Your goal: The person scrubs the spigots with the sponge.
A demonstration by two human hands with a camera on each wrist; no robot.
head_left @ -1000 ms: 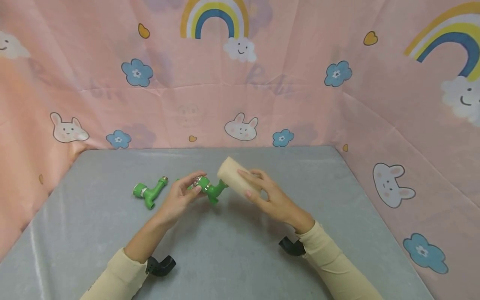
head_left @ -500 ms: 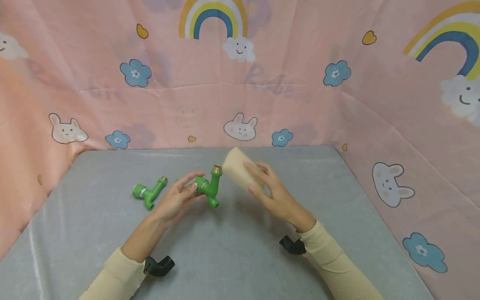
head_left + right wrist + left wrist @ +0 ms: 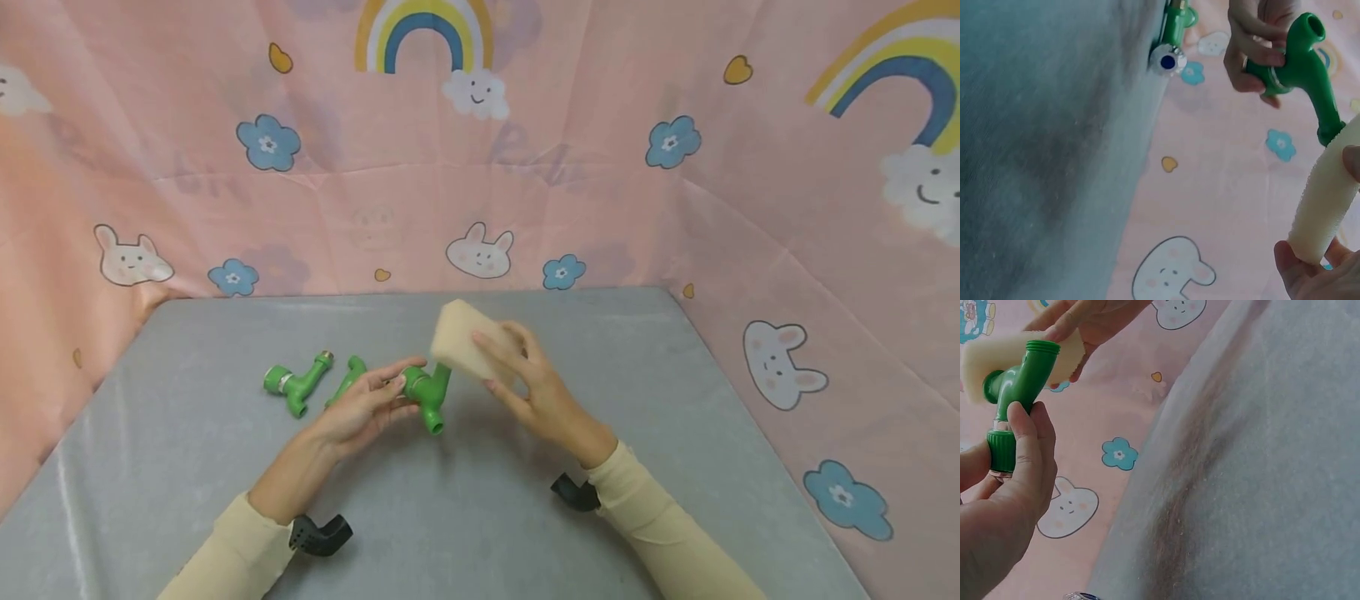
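Observation:
My left hand (image 3: 367,414) pinches a green faucet (image 3: 432,398) by its collar end, above the table, with the spout facing down toward me in the head view. A pale cream sponge (image 3: 467,340) is gripped between the thumb and fingers of my right hand (image 3: 551,400). The sponge touches the faucet's inlet end and hides its tip in the head view. In the left wrist view the faucet (image 3: 1025,381) stands before the sponge (image 3: 985,359). From the right wrist, the inlet of the faucet (image 3: 1310,69) meets the edge of the sponge (image 3: 1322,194).
Two more green faucets lie on the grey table (image 3: 480,517): one at the left (image 3: 297,385), and another faucet (image 3: 350,377) partly behind my left hand. A pink printed curtain (image 3: 600,192) rises along the table's back and sides. Black curved mounts (image 3: 321,535) stick out from both wrists.
The faucet turned upright, showing its brass inlet as the sponge lifted away, then its spout swung toward me. The sponge has come back against the inlet. Both hands keep their holds.

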